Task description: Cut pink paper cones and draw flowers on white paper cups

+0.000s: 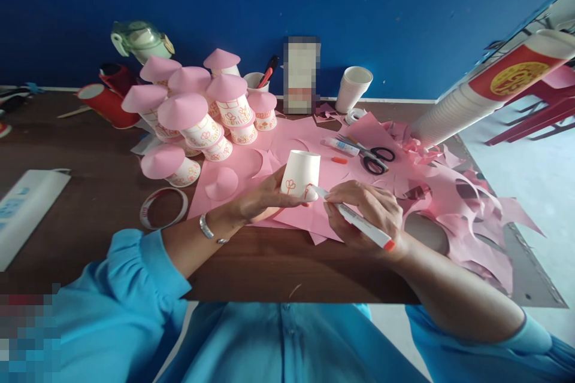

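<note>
In my left hand [265, 196] is a white paper cup [302, 169], held upside down with its wide rim toward me. A red flower outline is drawn on its side, with a second red mark to the right of it. My right hand [366, 215] grips a white marker [366, 226] with a red end, its tip touching the cup at that second mark. A small red marker cap [339, 160] lies on the pink paper [242, 155] just beyond the cup. Scissors [375, 158] with black handles and a glue stick [344, 146] rest behind my right hand.
Several decorated cups with pink cone roofs [183, 111] cluster at the left. A roll of tape [163, 208] sits nearer me. White cups [354, 88] and a long cup stack [476, 96] stand at the back and right. Cut pink scraps [476, 209] cover the right side.
</note>
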{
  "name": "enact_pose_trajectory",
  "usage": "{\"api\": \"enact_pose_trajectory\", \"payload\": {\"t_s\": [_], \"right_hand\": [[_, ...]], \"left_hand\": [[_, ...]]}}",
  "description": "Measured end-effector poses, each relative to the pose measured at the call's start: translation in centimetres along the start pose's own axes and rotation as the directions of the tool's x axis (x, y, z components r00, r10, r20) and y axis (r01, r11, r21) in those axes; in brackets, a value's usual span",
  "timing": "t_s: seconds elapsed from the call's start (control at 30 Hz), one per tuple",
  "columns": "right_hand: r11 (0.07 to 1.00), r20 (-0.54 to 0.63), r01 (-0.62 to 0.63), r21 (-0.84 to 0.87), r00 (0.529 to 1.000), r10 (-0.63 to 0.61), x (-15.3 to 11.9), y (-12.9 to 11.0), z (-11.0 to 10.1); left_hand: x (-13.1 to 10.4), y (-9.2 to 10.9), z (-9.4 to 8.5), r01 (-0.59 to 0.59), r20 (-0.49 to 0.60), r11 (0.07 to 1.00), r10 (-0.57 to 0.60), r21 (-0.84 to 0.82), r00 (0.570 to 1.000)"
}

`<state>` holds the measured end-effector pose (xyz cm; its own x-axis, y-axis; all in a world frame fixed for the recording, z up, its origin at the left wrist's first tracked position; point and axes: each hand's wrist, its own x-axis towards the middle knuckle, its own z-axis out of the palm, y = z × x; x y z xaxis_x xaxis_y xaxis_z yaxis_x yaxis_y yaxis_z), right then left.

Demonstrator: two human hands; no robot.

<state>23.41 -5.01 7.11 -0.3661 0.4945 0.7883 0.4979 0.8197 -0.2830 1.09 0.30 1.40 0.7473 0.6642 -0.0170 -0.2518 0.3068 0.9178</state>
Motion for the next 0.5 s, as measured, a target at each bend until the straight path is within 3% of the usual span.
{"api": "enact_pose_trajectory", "payload": {"t_s": [0.2,0.5], "right_hand": [[1.000,0.000,-0.005,-0.013,1.000,0.005,-0.05,-0.16,0.10],[1.000,0.007,-0.010,0.016,1.000,0.009,-0.07,-0.35,0.12]], "left_hand": [[0.09,0.44,0.52,-0.009,-0.019,1.000,0.009,-0.012,1.000],[0.02,-0.15,-0.15,-0.006,-0.002,1.000,0.006,0.017,1.000]]}}
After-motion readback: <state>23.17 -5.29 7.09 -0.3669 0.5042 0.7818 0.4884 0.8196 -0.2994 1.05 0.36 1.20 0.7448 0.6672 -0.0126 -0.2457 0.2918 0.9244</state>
